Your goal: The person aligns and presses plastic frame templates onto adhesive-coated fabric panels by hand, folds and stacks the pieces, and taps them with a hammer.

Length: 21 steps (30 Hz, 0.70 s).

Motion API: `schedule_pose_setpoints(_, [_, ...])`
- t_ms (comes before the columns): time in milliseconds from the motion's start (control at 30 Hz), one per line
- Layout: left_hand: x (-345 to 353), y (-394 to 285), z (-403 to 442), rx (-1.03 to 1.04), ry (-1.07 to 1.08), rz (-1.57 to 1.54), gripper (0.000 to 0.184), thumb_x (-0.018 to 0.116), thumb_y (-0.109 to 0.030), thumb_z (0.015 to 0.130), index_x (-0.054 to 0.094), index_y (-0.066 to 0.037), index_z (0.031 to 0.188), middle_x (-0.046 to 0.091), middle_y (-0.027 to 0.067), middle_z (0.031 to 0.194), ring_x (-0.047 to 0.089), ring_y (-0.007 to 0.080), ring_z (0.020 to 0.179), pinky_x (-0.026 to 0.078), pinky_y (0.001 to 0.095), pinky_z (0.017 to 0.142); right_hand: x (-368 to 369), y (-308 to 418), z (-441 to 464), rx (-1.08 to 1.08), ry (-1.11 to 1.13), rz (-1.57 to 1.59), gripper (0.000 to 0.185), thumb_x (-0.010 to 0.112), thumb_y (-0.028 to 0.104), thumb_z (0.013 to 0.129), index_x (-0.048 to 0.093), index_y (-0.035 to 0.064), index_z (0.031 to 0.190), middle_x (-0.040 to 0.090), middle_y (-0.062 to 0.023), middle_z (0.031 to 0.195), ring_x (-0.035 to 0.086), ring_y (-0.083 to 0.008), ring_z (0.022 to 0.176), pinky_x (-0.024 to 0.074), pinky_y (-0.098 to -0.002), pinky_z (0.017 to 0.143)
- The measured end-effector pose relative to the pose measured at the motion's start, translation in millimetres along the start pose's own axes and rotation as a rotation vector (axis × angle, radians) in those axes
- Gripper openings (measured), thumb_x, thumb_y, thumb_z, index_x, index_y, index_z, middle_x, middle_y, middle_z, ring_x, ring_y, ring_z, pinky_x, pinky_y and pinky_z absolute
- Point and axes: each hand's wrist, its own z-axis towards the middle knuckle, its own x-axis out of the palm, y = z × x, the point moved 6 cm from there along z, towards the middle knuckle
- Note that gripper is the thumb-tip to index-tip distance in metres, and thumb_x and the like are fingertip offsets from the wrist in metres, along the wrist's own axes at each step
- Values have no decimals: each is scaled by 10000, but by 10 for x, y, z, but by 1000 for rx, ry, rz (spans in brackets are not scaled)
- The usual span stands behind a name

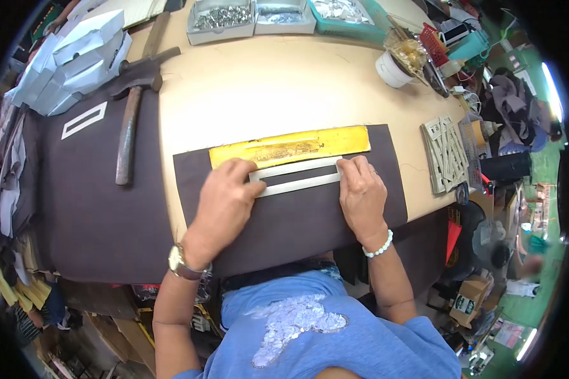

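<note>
Two hands pinch a pale slotted frame over dark cloth

The left hand (224, 196) and the right hand (362, 189) each pinch one end of a narrow, off-white rectangular frame (303, 186) with a long central opening. The frame lies lengthwise on a dark, flat fabric panel (284, 221) at the near edge of the tan table (278, 82). Just beyond it, a worn yellow strip (291, 146) lies along the far side of the panel.

Toward the table's left side, a wooden-handled hammer (128, 136) and a similar off-white frame (84, 120) rest on a larger dark cloth (101, 208). Near the right edge is a pile of off-white slatted pieces (447, 155); farther back sits a round white tub (393, 71). Along the far edge, a white open box of small metallic parts (221, 22) stands left of a teal basket (354, 31).
</note>
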Motion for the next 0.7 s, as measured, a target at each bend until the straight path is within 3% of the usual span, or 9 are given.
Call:
schedule_pose_setpoints(67, [44, -143, -93, 64, -40, 144, 209, 605, -29, 751, 700, -37, 937, 607, 108, 1056, 548, 284, 1040, 437, 405, 890, -61, 35, 26, -16, -17, 34, 152, 578, 51, 812, 638, 41, 951, 596, -98, 916, 585, -286, 802, 473, -420, 731])
schedule_pose_setpoints(133, [102, -159, -187, 42, -13, 196, 315, 569, -7, 747, 678, -53, 1039, 599, 112, 1173, 513, 308, 1141, 403, 440, 951, -112, 135, -3, -40, -80, 12, 173, 565, 58, 821, 634, 20, 974, 604, -119, 938, 592, -299, 843, 464, -441, 779])
schedule_pose_setpoints(167, [111, -168, -229, 39, -24, 217, 339, 561, 2, 748, 669, -54, 1065, 590, 112, 1201, 502, 313, 1164, 395, 444, 963, -93, 311, -22, -115, -144, 55, 212, 542, 54, 825, 631, -13, 1006, 609, -173, 1011, 593, -321, 922, 450, -450, 834])
schedule_pose_setpoints(233, [165, -118, -312, 9, 10, 198, 397, 554, -6, 759, 643, -64, 1142, 551, 108, 1280, 450, 326, 1234, 344, 506, 1006, 55, 779, -87, -305, -99, 248, 320, 498, 12, 813, 588, -39, 1116, 593, -226, 1114, 570, -353, 1053, 433, -436, 925])
schedule_pose_setpoints(300, [177, -87, -340, -12, 31, 194, 409, 550, -4, 762, 645, -92, 1150, 548, 85, 1290, 431, 330, 1256, 316, 553, 1016, 353, 1093, -164, -348, 55, 320, 444, 459, 22, 839, 481, -44, 1278, 566, -188, 1231, 539, -339, 1152, 381, -470, 1011])
schedule_pose_setpoints(333, [163, -71, -334, -25, 36, 196, 416, 548, -2, 764, 646, -106, 1155, 547, 74, 1294, 421, 333, 1268, 302, 576, 1021, 407, 1070, -194, -313, 70, 301, 460, 456, 27, 843, 459, -42, 1299, 559, -182, 1247, 536, -328, 1163, 374, -475, 1018])
schedule_pose_setpoints(367, [159, -49, -330, -57, 64, 167, 444, 535, 11, 766, 645, -139, 1170, 536, 47, 1315, 379, 337, 1306, 216, 647, 1037, 455, 1054, -217, -280, 89, 282, 477, 453, 31, 847, 438, -40, 1319, 552, -175, 1263, 532, -317, 1174, 367, -481, 1025])
schedule_pose_setpoints(467, [130, -81, -315, -75, 108, 207, 517, 510, 65, 734, 632, -152, 1187, 516, 32, 1343, 334, 329, 1336, 120, 668, 1063, 447, 925, -203, -244, 136, 212, 503, 444, 35, 853, 396, -52, 1346, 543, -179, 1281, 532, -277, 1190, 359, -493, 1033])
schedule_pose_setpoints(700, [141, -98, -300, -68, 147, 254, 534, 501, 72, 730, 630, -160, 1194, 517, 23, 1343, 329, 319, 1337, 70, 677, 1071, 117, 97, -114, -73, 70, 71, 462, 422, 8, 877, 390, -89, 1328, 603, -157, 1207, 585, -261, 1116, 372, -515, 1013])
